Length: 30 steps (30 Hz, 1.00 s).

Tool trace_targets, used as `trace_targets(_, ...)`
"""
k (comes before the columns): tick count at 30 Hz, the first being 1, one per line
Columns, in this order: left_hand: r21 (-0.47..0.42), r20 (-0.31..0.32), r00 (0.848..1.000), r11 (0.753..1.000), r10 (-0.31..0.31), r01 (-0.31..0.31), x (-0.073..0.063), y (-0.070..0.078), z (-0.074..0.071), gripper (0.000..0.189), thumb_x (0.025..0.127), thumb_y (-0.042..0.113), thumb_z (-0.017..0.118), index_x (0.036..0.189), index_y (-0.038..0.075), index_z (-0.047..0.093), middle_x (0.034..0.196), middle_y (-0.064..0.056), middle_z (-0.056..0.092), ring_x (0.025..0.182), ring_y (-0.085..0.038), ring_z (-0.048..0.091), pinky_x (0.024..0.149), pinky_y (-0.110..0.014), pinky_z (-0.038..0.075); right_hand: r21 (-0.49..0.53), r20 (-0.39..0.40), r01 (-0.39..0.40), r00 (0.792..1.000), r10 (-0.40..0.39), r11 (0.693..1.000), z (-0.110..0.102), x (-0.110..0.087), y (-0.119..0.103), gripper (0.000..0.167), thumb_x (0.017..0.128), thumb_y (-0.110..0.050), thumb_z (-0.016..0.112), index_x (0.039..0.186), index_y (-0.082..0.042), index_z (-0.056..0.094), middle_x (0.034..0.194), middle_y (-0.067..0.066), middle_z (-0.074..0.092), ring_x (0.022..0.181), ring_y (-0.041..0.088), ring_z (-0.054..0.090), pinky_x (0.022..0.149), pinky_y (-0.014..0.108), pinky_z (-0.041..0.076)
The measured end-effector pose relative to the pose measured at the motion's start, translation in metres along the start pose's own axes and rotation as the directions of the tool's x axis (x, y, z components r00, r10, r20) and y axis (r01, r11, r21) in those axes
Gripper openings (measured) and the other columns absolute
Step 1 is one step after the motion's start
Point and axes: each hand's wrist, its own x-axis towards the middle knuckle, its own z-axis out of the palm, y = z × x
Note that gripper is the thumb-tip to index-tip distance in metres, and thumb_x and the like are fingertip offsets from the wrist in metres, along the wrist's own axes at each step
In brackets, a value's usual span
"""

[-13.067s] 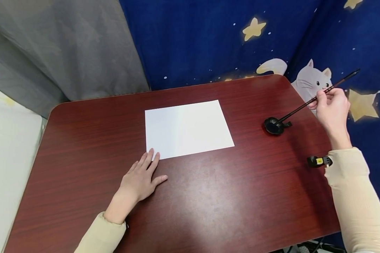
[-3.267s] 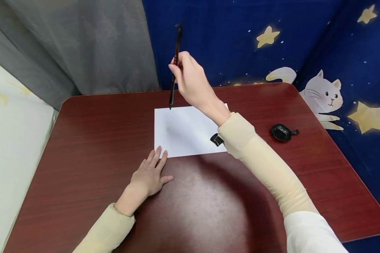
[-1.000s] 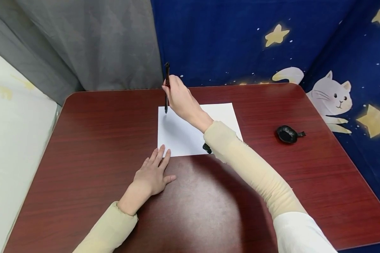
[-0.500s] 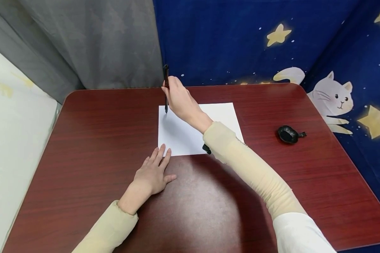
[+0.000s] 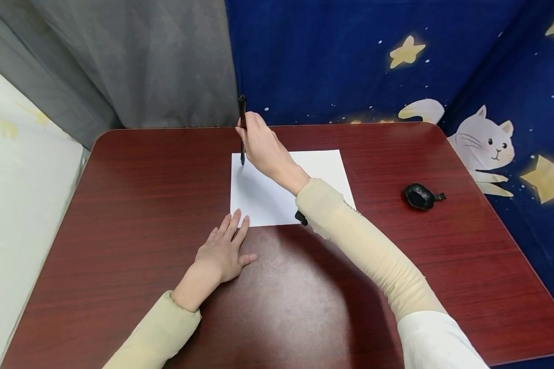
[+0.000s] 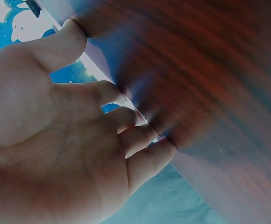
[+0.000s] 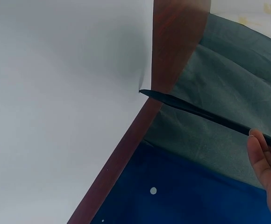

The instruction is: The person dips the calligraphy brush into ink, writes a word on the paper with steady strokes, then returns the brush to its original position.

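A sheet of white paper point(image 5: 277, 205) lies on the dark red table, with no marks showing on its visible part. My right hand point(image 5: 265, 146) pinches a dark ink brush point(image 5: 242, 148), held nearly upright over the paper's far left corner. In the right wrist view the brush tip point(image 7: 142, 91) is right at the paper's surface, close to that corner. My left hand point(image 5: 221, 251) lies flat with fingers spread, fingertips on the near left corner of the sheet. The left wrist view shows the palm point(image 6: 65, 140) and the fingertips down on the tabletop.
A small black ink dish point(image 5: 420, 197) with a short handle stands on the right of the table point(image 5: 143, 205). Behind the table hang a grey curtain point(image 5: 166, 61) and a blue curtain point(image 5: 314, 61) with stars and a cat. My right forearm crosses over the paper.
Earlier the brush's lower end was in the ink dish. My right hand has since carried it left to the paper and lowered it near the far left corner. Over the last second both hands stay almost still.
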Motion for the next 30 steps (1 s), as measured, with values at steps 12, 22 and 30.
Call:
trace_targets(12, 0.005, 0.005, 1.0, 1.0, 0.003, -0.003, 0.001, -0.0008, 0.0002, 0.08, 0.104, 0.043, 0.053, 0.162, 0.004, 0.013, 0.169, -0.017, 0.001, 0.154, -0.036, 0.006, 0.122, -0.053, 0.017, 0.002, 0.007, 0.004, 1.0, -0.004, 1.0, -0.0015, -0.0019, -0.0023, 0.02, 0.109, -0.012, 0.044, 0.117, 0.005, 0.051, 0.106, 0.016, 0.054, 0.092, 0.02, 0.057, 0.079, 0.022, 0.054)
trace_targets(22, 0.03, 0.028, 1.0, 0.999, -0.011, 0.01, 0.0027, -0.0005, -0.0005, 0.081, 0.105, 0.044, 0.051, 0.162, 0.004, 0.011, 0.168, -0.017, -0.001, 0.154, -0.035, 0.004, 0.123, -0.053, 0.016, 0.004, 0.017, 0.005, 1.0, -0.005, 1.0, -0.0035, -0.0025, -0.0045, 0.02, 0.109, -0.012, 0.044, 0.117, 0.005, 0.051, 0.106, 0.016, 0.055, 0.091, 0.021, 0.057, 0.077, 0.023, 0.053)
trace_targets(30, 0.033, 0.025, 1.0, 0.999, -0.008, 0.007, 0.003, -0.0008, -0.0005, 0.08, 0.105, 0.043, 0.052, 0.162, 0.003, 0.012, 0.168, -0.018, -0.001, 0.154, -0.035, 0.004, 0.122, -0.053, 0.017, -0.002, 0.022, 0.011, 1.0, -0.011, 1.0, -0.0038, -0.0033, -0.0058, 0.02, 0.109, -0.012, 0.044, 0.116, 0.005, 0.052, 0.107, 0.016, 0.056, 0.093, 0.021, 0.057, 0.078, 0.023, 0.053)
